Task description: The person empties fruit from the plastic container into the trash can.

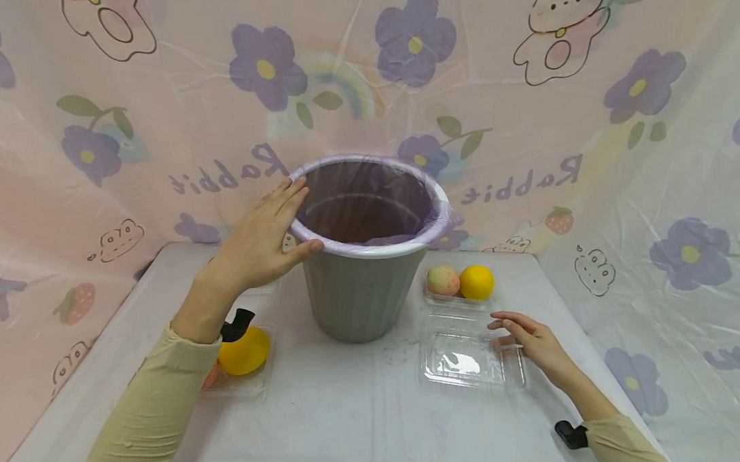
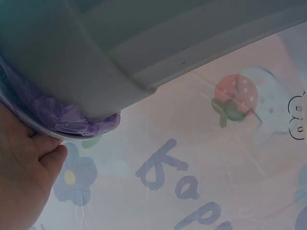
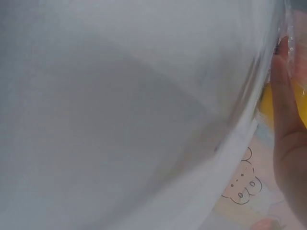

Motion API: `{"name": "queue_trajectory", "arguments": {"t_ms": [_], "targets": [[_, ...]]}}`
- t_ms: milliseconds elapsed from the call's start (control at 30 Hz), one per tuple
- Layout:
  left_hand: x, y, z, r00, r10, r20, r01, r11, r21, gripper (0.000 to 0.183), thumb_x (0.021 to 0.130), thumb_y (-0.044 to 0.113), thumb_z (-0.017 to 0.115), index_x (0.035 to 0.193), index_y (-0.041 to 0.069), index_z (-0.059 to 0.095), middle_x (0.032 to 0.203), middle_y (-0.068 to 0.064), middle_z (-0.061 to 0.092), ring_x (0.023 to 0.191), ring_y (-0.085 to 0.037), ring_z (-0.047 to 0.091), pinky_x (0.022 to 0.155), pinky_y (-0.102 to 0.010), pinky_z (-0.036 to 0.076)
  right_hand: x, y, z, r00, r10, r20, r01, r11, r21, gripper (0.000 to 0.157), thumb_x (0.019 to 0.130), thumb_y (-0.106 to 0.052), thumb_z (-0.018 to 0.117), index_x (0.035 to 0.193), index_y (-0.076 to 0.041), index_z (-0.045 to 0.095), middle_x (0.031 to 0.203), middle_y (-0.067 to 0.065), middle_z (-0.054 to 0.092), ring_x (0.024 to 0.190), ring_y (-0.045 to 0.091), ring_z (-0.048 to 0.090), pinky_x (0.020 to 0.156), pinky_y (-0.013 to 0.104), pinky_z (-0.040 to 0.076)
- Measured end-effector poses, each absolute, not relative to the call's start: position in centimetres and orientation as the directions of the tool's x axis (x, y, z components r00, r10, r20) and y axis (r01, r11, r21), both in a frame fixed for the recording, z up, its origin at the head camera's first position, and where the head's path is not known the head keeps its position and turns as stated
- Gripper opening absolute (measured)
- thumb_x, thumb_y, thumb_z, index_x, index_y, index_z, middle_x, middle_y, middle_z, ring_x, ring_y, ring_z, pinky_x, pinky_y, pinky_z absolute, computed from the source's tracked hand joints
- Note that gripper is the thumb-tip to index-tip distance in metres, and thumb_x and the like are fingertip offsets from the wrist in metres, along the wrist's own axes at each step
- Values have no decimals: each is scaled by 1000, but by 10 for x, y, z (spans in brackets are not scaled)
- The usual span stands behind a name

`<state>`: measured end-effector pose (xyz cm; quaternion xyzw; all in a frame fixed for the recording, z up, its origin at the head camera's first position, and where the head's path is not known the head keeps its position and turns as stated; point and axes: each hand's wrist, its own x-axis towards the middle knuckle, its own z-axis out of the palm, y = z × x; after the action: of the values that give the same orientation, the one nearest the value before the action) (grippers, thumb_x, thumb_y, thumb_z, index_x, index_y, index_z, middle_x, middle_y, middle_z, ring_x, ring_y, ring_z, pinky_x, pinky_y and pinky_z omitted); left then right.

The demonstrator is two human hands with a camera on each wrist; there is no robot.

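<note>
A grey bin (image 1: 363,296) stands upright on the table, its white rim (image 1: 377,250) covered by a thin purple plastic bag (image 1: 399,179). My left hand (image 1: 256,235) rests on the left of the rim with fingers extended over it and the thumb along the front. In the left wrist view, the bag's bunched edge (image 2: 72,117) lies close to the hand. My right hand (image 1: 536,344) is at the right side of a clear plastic container (image 1: 463,360), fingers reaching over its edge. How firmly they touch the plastic is unclear.
Behind the clear container sit a peach-like fruit (image 1: 442,281) and a yellow fruit (image 1: 476,282). On the left, a second yellow fruit (image 1: 244,351) lies in another clear tray (image 1: 255,381), partly hidden by my left arm. A printed curtain (image 1: 340,69) hangs behind the table.
</note>
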<state>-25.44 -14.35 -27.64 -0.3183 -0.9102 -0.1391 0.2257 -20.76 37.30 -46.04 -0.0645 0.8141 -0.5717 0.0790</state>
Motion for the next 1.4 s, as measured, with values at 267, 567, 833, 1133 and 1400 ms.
{"name": "queue_trajectory", "arguments": {"t_ms": [267,567,833,1133,1400], "targets": [[-251,-144,-280,-680,518,519,649,754,100,87,91,64,43,151,4,20,158,-5,15,145,-26,12,118,-40,12,-212,372,-470,-982,-179,-56,-15,369,-929,48,100,-33,47,135,0,48,122,24,59,108,36,60,80,39,57],[-250,-144,-281,-670,520,530,654,751,90,87,91,64,43,150,4,21,158,-6,16,145,-26,13,118,-40,12,-216,374,-476,-978,-196,-68,-6,356,-935,47,100,-30,48,135,1,49,122,25,58,108,39,59,80,39,57],[-249,-143,-281,-674,519,526,652,753,92,87,91,64,42,150,4,21,158,-5,15,145,-26,13,118,-41,13,-216,374,-480,-977,-187,-103,28,364,-931,48,98,-30,51,136,-1,48,125,23,59,107,32,61,82,36,56],[-249,-144,-281,-685,513,517,642,761,95,87,91,64,42,151,6,19,159,-4,14,146,-24,10,118,-40,12,-214,376,-468,-986,-145,-79,1,471,-882,49,98,-34,52,137,-5,49,130,18,57,111,32,58,82,33,56],[-250,-143,-280,-690,516,508,639,764,93,87,91,65,41,151,5,19,158,-5,14,146,-24,10,118,-42,13,-221,389,-442,-992,-127,18,-83,532,-843,46,99,-35,49,136,-8,49,131,18,55,105,19,62,83,32,56]]}}
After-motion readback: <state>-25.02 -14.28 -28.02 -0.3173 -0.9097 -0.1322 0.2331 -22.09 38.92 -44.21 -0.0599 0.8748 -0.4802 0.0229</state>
